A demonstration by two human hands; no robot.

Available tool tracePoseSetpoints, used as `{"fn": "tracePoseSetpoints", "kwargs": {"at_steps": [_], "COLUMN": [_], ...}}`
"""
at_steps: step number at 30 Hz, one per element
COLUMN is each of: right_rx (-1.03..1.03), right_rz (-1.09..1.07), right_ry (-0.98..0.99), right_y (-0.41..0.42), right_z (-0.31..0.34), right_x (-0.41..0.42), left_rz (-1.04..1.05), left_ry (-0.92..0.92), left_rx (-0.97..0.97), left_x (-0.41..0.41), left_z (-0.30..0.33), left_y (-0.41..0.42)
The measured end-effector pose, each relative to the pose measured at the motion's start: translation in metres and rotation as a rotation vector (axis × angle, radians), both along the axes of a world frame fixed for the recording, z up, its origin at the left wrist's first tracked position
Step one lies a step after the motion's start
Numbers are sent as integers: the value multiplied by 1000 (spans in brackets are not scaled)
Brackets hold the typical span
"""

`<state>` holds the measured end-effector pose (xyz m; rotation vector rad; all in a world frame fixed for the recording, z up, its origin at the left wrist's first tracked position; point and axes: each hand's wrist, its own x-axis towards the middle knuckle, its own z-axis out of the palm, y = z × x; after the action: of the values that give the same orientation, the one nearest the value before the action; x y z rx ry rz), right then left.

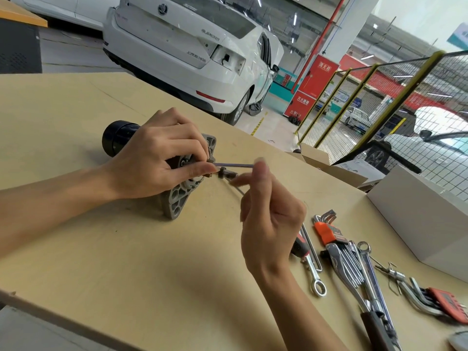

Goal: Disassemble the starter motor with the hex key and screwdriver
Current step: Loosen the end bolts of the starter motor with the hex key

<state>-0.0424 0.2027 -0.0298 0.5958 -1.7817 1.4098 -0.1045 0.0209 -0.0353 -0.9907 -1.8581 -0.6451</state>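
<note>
The starter motor lies on its side on the tan workbench, black cylinder to the left, grey flanged end plate toward me. My left hand grips the motor over the flange, its thumb and fingertips at the centre hub. My right hand pinches a thin metal hex key between thumb and forefinger, the shaft pointing left into the flange. A small dark bolt or fitting sits just under the shaft by my left thumb.
To the right lie a red-handled screwdriver, a combination wrench, an orange hex key set, several wrenches on a holder and a second red hex key set. A white box stands at the far right. A white car is parked beyond the bench.
</note>
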Motion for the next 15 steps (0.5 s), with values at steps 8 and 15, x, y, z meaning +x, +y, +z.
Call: {"fn": "tracePoseSetpoints", "kwargs": {"at_steps": [8,15], "right_rx": [-23,7], "right_rz": [-67,-62], "right_ry": [-260,-236], "right_y": [3,5], "right_z": [5,-1], "right_x": [-5,-7], "left_rz": [-15,-13], "left_ry": [2,-7], "left_rx": [-4,-9], "left_x": [-1,-1], "left_z": [0,-1], "left_y": [-2,-2]}}
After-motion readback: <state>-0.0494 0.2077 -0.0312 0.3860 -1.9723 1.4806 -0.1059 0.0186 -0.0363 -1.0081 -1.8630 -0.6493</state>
